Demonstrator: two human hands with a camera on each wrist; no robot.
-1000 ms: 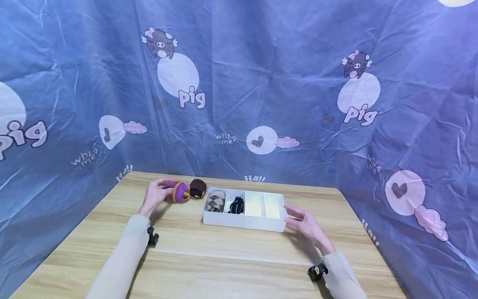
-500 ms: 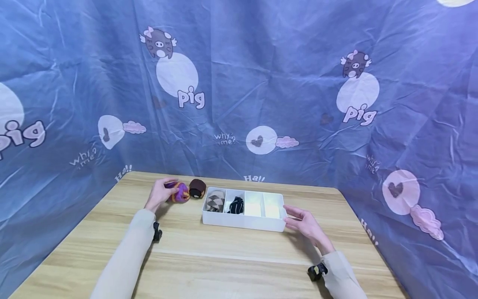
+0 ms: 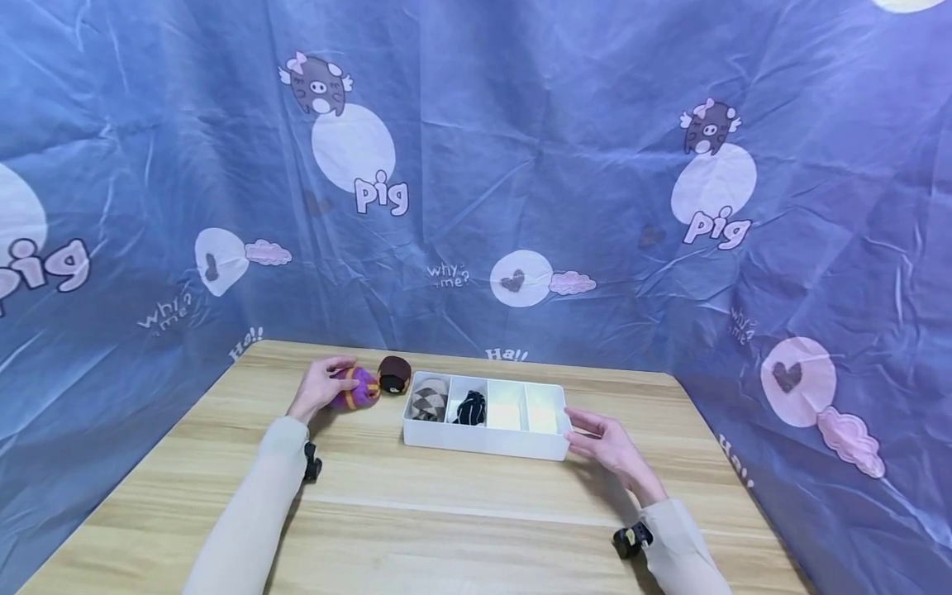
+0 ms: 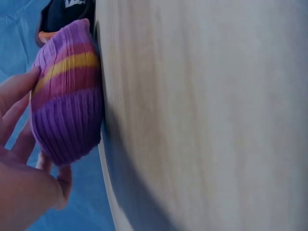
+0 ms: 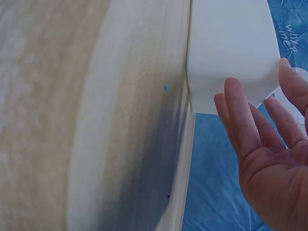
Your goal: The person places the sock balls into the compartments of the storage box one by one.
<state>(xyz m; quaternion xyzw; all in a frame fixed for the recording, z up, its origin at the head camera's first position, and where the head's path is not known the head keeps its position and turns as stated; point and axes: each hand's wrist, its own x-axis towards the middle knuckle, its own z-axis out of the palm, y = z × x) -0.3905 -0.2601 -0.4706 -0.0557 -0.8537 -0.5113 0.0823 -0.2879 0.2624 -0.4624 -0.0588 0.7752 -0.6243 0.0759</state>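
Observation:
My left hand [image 3: 316,388] holds a rolled-up purple sock [image 3: 359,390] with orange and yellow stripes at the back left of the table. In the left wrist view, the ribbed sock [image 4: 67,110] sits between thumb and fingers, low at the table surface. A dark brown and black rolled sock [image 3: 394,374] lies just to its right. The white divided box [image 3: 487,440] holds a grey-beige argyle sock [image 3: 430,403] and a black sock with white lines [image 3: 471,409] in its two left compartments. My right hand [image 3: 610,446] touches the box's right end with fairly straight fingers.
The wooden table [image 3: 446,529] ends at a blue printed curtain [image 3: 476,165] at the back and on both sides. The box's two right compartments [image 3: 524,407] show bare white floors. Black wrist cameras [image 3: 632,541] sit on both wrists.
My left hand has moved slightly right and its grip on the purple sock has shifted. The sock has turned, so its stripes lie differently. The right hand and the box stay still.

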